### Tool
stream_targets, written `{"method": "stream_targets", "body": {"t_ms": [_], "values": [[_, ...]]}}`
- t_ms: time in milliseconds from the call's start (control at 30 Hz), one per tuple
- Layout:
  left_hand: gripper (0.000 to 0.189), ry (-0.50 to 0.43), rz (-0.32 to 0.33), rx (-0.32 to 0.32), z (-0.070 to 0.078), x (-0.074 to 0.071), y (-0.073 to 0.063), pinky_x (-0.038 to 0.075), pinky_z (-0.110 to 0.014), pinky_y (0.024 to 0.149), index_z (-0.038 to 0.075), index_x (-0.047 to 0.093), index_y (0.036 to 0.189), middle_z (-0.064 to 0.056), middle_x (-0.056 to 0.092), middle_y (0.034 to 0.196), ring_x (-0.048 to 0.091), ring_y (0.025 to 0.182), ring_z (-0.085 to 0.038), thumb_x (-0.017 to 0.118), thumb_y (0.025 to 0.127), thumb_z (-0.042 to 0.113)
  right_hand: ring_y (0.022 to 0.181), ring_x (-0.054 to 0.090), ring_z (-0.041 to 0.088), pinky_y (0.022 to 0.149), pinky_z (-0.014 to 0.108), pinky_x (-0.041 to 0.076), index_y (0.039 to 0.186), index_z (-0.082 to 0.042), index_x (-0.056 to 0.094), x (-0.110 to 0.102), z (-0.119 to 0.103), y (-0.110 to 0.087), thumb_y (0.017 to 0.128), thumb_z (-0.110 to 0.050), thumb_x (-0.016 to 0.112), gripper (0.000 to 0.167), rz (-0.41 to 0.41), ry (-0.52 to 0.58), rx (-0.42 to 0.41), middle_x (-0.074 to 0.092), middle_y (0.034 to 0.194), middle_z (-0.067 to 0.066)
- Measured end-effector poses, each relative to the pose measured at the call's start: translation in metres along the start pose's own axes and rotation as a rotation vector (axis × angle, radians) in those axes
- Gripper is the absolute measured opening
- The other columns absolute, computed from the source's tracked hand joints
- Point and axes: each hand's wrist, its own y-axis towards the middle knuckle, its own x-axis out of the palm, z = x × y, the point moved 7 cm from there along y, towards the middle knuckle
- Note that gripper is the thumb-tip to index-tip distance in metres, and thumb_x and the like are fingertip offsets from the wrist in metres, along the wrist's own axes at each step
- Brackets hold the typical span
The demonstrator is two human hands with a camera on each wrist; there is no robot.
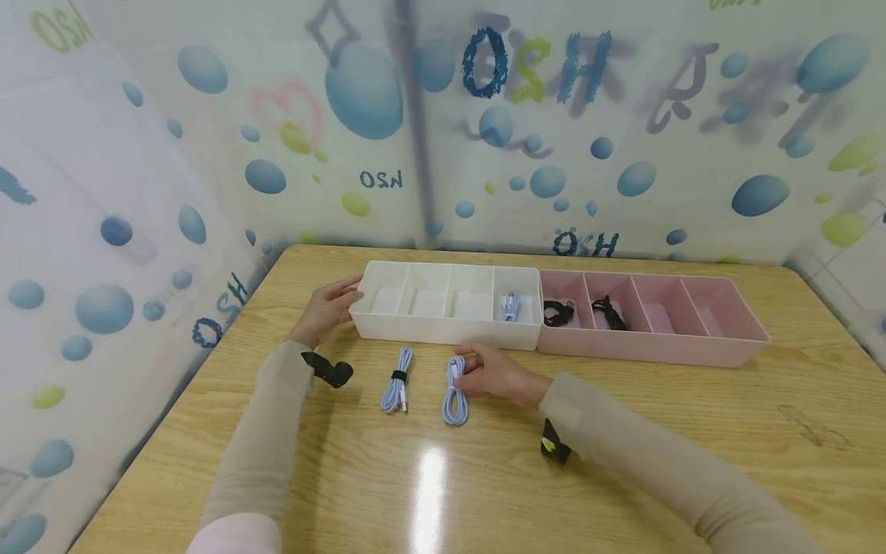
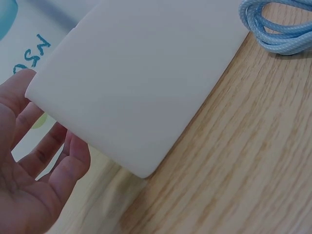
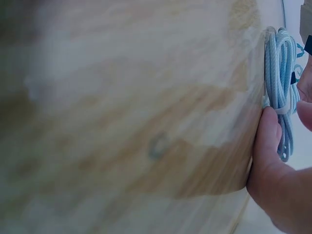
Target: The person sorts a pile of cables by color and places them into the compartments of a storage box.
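Observation:
My left hand (image 1: 325, 312) rests against the left end of a white divided organizer box (image 1: 443, 328), its fingers spread loosely along that wall in the left wrist view. With thumb and fingers at its right side, my right hand (image 1: 501, 377) pinches a light blue braided charging cable (image 1: 454, 408), coiled into a long bundle with a pale tie. In the right wrist view the thumb (image 3: 268, 141) lies against this bundle near the tie. Left of it lies another light blue cable (image 1: 392, 396), bound by a black strap. A third blue cable (image 1: 511, 306) sits in the white box's rightmost compartment.
A pink divided box (image 1: 651, 348) adjoins the white one on the right. Its two left compartments hold a black coiled cable (image 1: 557, 313) and a black cable bundle (image 1: 609, 314). Both boxes stand toward the back of the wooden table (image 1: 346, 477), before a patterned curtain (image 1: 443, 131).

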Motion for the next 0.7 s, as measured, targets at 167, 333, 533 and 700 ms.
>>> {"method": "stream_targets", "body": {"t_ms": [167, 333, 533, 700], "values": [[0.047, -0.018, -0.003, 0.005, 0.0008, 0.0007, -0.0006, 0.047, -0.020, 0.071, 0.010, 0.033, 0.138, -0.019, 0.038, 0.130, 0.049, 0.100, -0.019, 0.047, 0.093, 0.016, 0.077, 0.054, 0.016, 0.068, 0.029, 0.049, 0.128, 0.003, 0.037, 0.0010, -0.0007, 0.0013, 0.079, 0.002, 0.062, 0.055, -0.002, -0.019, -0.006, 0.053, 0.096, 0.015], [0.047, -0.025, -0.002, 0.008, 0.0015, 0.0015, -0.0016, 0.047, -0.020, 0.071, 0.010, 0.032, 0.138, -0.019, 0.038, 0.131, 0.047, 0.106, -0.025, 0.047, 0.093, 0.015, 0.076, 0.053, 0.016, 0.066, 0.028, 0.049, 0.129, 0.003, 0.037, 0.0005, -0.0005, 0.0033, 0.079, 0.003, 0.062, 0.056, -0.013, -0.036, -0.007, 0.053, 0.096, 0.014], [0.049, -0.022, -0.008, 0.009, 0.0025, 0.0022, -0.0019, 0.047, -0.020, 0.071, 0.010, 0.031, 0.138, -0.020, 0.037, 0.131, 0.051, 0.100, -0.018, 0.047, 0.093, 0.017, 0.075, 0.052, 0.016, 0.065, 0.027, 0.049, 0.130, 0.003, 0.037, 0.0003, 0.0006, 0.0041, 0.079, 0.005, 0.062, 0.057, -0.009, -0.054, 0.009, 0.053, 0.095, 0.012], [0.048, -0.023, -0.007, 0.009, 0.0016, 0.0018, -0.0014, 0.047, -0.020, 0.071, 0.009, 0.031, 0.138, -0.020, 0.037, 0.131, 0.051, 0.097, -0.016, 0.047, 0.093, 0.016, 0.073, 0.052, 0.015, 0.063, 0.027, 0.049, 0.128, 0.003, 0.041, 0.0009, 0.0001, 0.0046, 0.078, 0.005, 0.062, 0.054, -0.013, -0.074, -0.004, 0.052, 0.092, 0.011]]}}
